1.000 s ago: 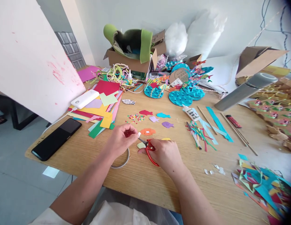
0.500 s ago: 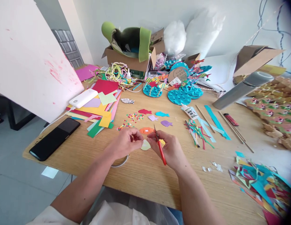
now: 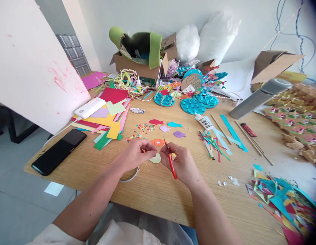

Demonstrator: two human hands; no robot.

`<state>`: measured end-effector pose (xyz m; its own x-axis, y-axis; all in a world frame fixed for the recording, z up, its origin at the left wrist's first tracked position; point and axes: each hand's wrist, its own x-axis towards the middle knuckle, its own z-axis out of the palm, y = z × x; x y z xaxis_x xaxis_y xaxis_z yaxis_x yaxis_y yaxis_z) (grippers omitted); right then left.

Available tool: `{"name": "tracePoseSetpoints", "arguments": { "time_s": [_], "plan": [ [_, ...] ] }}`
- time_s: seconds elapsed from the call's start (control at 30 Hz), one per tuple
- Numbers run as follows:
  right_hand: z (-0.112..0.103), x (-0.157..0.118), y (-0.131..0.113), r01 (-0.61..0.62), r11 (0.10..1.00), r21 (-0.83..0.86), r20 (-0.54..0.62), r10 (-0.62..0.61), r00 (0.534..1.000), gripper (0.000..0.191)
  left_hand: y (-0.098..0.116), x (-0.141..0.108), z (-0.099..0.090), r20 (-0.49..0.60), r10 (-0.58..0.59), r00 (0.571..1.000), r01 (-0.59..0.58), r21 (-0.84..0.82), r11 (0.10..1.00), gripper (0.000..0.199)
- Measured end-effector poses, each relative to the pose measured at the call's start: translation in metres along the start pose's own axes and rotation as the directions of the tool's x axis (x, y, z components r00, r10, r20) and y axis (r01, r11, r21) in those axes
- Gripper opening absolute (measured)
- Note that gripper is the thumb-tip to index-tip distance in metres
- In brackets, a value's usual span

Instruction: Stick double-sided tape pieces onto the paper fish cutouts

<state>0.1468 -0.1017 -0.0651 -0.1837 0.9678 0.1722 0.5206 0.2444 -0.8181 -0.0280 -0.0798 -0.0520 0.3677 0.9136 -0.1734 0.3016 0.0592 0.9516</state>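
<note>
We hold red-handled scissors (image 3: 172, 166) in our right hand (image 3: 182, 164), our left hand (image 3: 136, 154) near it, beside an orange paper fish (image 3: 162, 142).

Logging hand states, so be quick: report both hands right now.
Left hand: curled; whether fully closed or holding anything cannot be told.
Right hand: closed, holding red-handled scissors.

Had pale wall (image 3: 137, 13) behind wooden table (image 3: 153, 190), gray tiled floor (image 3: 20, 204) lower left, white pink-smeared panel (image 3: 25, 51) upper left. Looked brightly lit overall.
</note>
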Motion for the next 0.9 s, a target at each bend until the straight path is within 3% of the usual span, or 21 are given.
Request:
{"name": "tracePoseSetpoints", "arguments": {
  "time_s": [0.1, 0.2, 0.3, 0.4, 0.5, 0.63, 0.9],
  "plan": [
    [-0.003, 0.002, -0.003, -0.036, 0.996, 0.082, -0.127, 0.046, 0.991, 0.009, 0.006, 0.000, -0.004, -0.035, -0.032, 0.999, 0.028, -0.097, 0.995, 0.028],
    [-0.009, 0.003, -0.005, -0.099, 0.973, 0.207, -0.283, 0.157, 0.946, 0.011, 0.014, 0.002, -0.010, -0.125, 0.004, 0.992, -0.012, -0.061, 0.998, 0.038],
    [-0.015, 0.005, -0.002, -0.070, 0.930, 0.362, -0.441, 0.237, 0.865, 0.016, 0.023, 0.018, -0.017, -0.153, 0.127, 0.980, -0.107, 0.131, 0.986, 0.029],
    [-0.017, 0.008, 0.006, 0.036, 0.891, 0.453, -0.530, 0.237, 0.814, 0.020, 0.028, 0.055, -0.024, -0.191, 0.234, 0.953, -0.150, 0.372, 0.916, 0.019],
    [-0.016, 0.011, 0.014, 0.066, 0.871, 0.487, -0.553, 0.248, 0.796, 0.021, 0.023, 0.101, -0.027, -0.252, 0.145, 0.957, 0.031, 0.585, 0.811, 0.011],
    [-0.015, 0.013, 0.017, 0.038, 0.885, 0.465, -0.543, 0.251, 0.802, 0.020, 0.010, 0.146, -0.025, -0.254, 0.043, 0.966, 0.132, 0.630, 0.765, 0.010],
    [-0.016, 0.010, 0.012, -0.015, 0.889, 0.457, -0.504, 0.273, 0.820, 0.020, -0.007, 0.176, -0.021, -0.302, -0.029, 0.953, 0.225, 0.638, 0.736, 0.022]
  ]
}}
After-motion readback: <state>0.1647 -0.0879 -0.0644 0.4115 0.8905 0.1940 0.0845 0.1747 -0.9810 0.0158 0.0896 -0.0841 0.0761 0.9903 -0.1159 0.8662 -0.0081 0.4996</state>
